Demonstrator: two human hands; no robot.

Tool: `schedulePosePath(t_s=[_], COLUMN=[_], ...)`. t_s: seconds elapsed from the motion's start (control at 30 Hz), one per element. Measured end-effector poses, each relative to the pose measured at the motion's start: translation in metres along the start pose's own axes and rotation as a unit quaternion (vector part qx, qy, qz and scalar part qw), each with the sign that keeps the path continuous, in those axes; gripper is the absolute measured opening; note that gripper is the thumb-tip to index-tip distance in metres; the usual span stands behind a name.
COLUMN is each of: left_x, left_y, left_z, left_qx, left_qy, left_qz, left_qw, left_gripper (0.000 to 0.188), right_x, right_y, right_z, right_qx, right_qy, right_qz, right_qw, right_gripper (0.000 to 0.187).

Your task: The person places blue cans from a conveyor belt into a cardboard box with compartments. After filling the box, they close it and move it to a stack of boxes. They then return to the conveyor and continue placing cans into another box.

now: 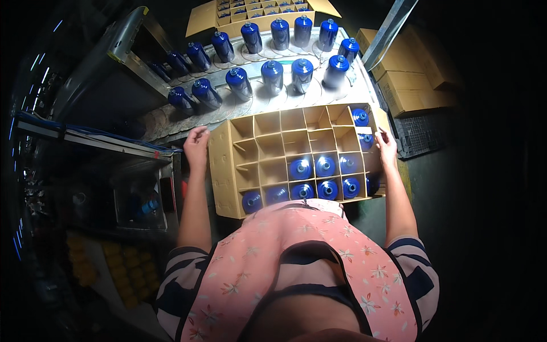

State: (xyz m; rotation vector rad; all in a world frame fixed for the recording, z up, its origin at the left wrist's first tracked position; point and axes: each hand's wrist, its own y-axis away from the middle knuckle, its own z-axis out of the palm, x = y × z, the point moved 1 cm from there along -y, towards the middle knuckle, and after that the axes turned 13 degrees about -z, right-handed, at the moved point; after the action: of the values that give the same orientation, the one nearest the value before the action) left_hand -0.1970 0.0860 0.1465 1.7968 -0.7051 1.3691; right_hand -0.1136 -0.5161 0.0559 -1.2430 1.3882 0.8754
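A cardboard carton with a grid of cardboard dividers stands open in front of my waist. Blue bottles with narrow necks fill some compartments, mostly along the near row and right side, one being this bottle. Just outside the carton's left flap is my left hand, its fingers loosely bent and nothing visible in them. At the carton's right edge is my right hand, fingers apart beside the right flap. Whether its fingertips touch the cardboard is unclear.
Beyond the carton, two rows of blue bottles stand on a pale, brightly lit surface. Another divided carton lies behind them. Cardboard boxes are stacked at right by a metal post. A metal rail with cables runs at left.
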Motion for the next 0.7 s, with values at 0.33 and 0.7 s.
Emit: schedulePosePath(t_s=[0.33, 0.7], left_x=[-0.073, -0.114], left_y=[0.104, 0.17], left_z=[0.096, -0.012], left_qx=[-0.477, -0.278], left_qy=[-0.395, -0.468], left_qz=[0.14, 0.16], left_qw=[0.773, 0.824], left_gripper=[0.015, 0.034], right_x=[0.012, 0.036], right_y=[-0.081, -0.051], right_z=[0.055, 0.07], right_qx=[-0.2, 0.001], right_qy=[0.29, 0.187], right_qz=[-0.128, 0.006], right_qw=[0.927, 0.982], right_gripper=[0.044, 0.043])
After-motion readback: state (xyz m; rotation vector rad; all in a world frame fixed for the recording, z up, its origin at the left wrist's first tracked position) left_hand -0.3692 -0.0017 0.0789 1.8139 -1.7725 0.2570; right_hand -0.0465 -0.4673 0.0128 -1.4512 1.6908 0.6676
